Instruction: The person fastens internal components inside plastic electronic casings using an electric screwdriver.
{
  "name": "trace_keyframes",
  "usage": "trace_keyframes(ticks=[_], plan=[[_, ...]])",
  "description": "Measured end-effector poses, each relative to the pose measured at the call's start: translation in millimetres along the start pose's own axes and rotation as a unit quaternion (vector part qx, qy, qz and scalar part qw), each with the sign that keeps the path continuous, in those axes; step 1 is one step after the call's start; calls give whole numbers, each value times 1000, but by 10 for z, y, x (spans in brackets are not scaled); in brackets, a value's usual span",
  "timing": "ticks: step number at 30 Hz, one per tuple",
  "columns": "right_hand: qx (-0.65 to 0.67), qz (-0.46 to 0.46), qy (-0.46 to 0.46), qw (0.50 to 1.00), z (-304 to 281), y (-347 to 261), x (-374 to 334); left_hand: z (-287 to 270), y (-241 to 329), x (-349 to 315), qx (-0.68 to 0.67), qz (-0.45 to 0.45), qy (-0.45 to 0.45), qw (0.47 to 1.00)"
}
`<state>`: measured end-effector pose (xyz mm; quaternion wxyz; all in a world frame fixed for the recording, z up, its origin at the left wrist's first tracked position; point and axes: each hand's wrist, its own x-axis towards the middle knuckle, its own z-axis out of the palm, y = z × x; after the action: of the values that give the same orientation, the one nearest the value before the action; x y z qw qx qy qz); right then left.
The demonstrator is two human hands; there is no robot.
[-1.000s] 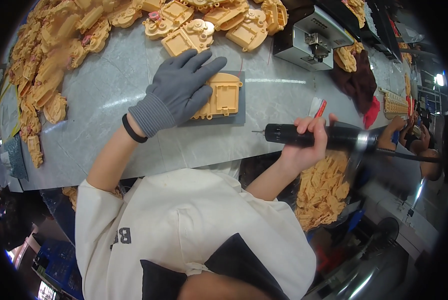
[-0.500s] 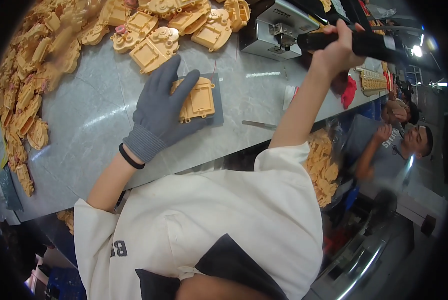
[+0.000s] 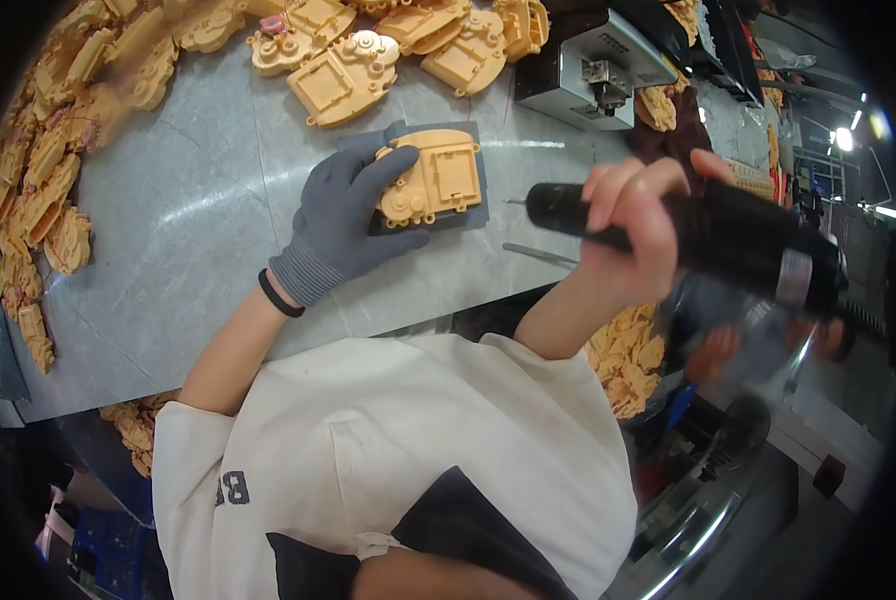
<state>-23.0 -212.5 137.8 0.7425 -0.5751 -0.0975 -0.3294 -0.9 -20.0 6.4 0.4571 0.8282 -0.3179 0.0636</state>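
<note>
My left hand (image 3: 343,205), in a grey knitted glove, curls its thumb and fingers around the left end of a yellow-orange plastic housing (image 3: 455,178). The housing lies on a dark grey block (image 3: 481,214) on the table, its square recess face up. In my bare right hand (image 3: 640,215) is a black electric screwdriver (image 3: 743,235), fingers wrapped about its body. Its thin bit points left toward the housing, a short gap away from it. Whether a screw sits on the bit is too small to tell.
A silver-and-black box machine (image 3: 583,75) stands at the back right. More yellow housings (image 3: 343,85) lie along the back, with a heap (image 3: 43,210) at the left. A slim metal tool (image 3: 538,254) lies near the table's front edge. Another person (image 3: 743,345) is at the right.
My right hand has brought the screwdriver from beside the box machine down toward the housing, turning its bit leftward. My left hand keeps its hold, with more of the housing showing. The view has shifted slightly.
</note>
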Motion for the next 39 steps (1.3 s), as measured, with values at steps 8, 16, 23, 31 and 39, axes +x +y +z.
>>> trace_keyframes(ticks=[8, 16, 23, 31, 39], plan=[[-123, 45, -32, 991, 218, 32, -175, -12, -9, 76, 29, 53, 39, 997], [-61, 67, -26, 996, 253, 197, -162, -11, -52, 52, 8, 61, 37, 997], [-89, 49, -3, 995, 306, 224, -208, -20, -51, 34, 21, 57, 30, 998], [-117, 91, -1, 989, 273, 268, -144, 3, -79, 25, 31, 38, 7, 999], [-171, 46, -95, 980, 146, 300, -166, 2, -62, 44, 17, 57, 27, 998]])
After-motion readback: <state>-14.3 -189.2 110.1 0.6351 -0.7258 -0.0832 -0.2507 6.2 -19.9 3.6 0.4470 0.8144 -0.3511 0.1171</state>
